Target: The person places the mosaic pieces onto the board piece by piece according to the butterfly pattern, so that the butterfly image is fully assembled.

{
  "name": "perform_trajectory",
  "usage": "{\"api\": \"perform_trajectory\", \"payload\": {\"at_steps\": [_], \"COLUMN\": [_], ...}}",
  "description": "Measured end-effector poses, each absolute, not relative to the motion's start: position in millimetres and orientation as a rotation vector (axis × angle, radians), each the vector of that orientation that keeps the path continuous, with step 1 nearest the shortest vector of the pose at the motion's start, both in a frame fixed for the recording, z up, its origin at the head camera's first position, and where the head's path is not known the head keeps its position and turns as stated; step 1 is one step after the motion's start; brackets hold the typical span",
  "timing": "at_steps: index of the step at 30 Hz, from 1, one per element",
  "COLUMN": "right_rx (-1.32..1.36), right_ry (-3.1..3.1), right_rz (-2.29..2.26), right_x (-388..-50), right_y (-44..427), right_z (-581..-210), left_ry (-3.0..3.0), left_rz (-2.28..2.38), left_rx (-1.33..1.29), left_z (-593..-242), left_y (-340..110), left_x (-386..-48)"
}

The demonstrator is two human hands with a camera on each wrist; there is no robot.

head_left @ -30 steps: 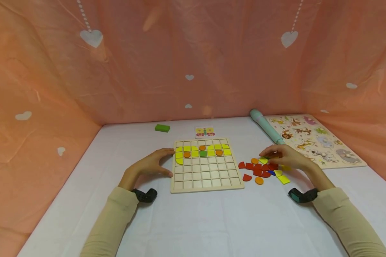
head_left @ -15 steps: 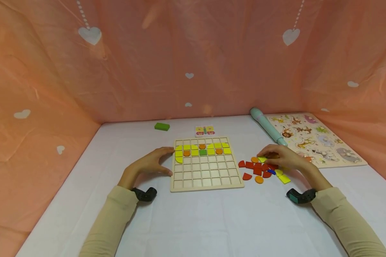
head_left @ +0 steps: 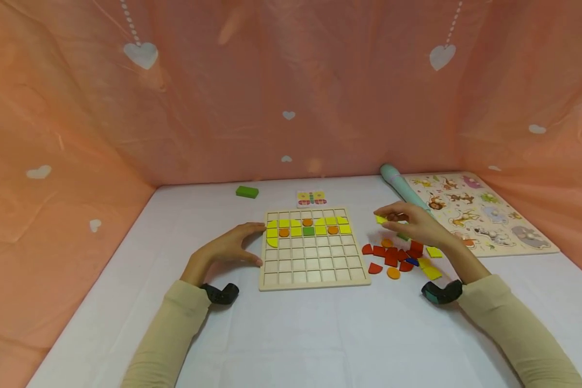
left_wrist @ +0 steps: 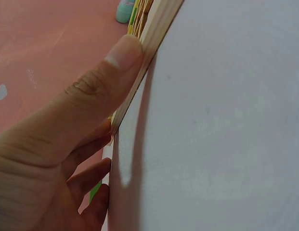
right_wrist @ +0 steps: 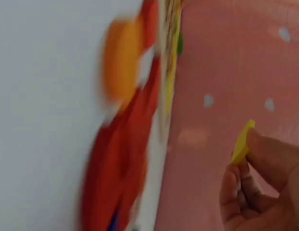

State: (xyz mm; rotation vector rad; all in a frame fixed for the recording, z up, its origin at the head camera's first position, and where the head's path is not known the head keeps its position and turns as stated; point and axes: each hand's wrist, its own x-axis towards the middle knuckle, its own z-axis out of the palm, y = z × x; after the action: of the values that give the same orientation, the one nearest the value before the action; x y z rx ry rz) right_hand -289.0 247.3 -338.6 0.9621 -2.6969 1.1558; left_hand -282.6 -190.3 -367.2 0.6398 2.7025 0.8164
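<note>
- Tile (head_left: 380, 219): yellow, raised above the table (head_left: 291, 334), right of the board (head_left: 312, 264).
- Right grip (head_left: 412, 222): pinching it between thumb and fingers.
- Left grip (head_left: 233, 248): spread, touching the board's left edge.
- Red pieces (head_left: 391, 256): lying near the board.

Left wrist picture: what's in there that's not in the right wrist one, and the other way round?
Only the left wrist view: the left hand and the end of a mint-green rounded stick.

Only the right wrist view: the right hand, the yellow flat piece it pinches, and blurry red flat pieces.

Both: the pale wooden grid board, the white tablecloth and the pink heart-patterned fabric curtain.
</note>
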Motion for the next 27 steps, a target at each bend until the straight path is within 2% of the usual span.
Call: {"api": "perform_trajectory", "payload": {"at_steps": [6, 15, 21, 27], "right_rx": [0.952, 1.177, 1.242, 1.236], "right_ry": [-2.668, -2.552, -2.581, -2.657], "right_rz": [1.208, 1.310, 1.207, 1.087], "right_x": [-296.4, -302.1, -306.4, -307.7], "right_y": [184.2, 97.1, 63.1, 51.4], "right_z": [-323.2, -329.6, -343.2, -356.6], "left_ry": [2.717, 2.715, 2.722, 2.709], "left_rz": [0.804, 0.800, 0.796, 0.811], "left_rx": [0.663, 0.731, 0.737, 0.735], "left_z": [-366.4, -369.4, -368.2, -366.3], "left_y": [-190.4, -193.1, -193.4, -193.3], "left_x": [-282.9, -284.2, -284.4, -284.1]}}
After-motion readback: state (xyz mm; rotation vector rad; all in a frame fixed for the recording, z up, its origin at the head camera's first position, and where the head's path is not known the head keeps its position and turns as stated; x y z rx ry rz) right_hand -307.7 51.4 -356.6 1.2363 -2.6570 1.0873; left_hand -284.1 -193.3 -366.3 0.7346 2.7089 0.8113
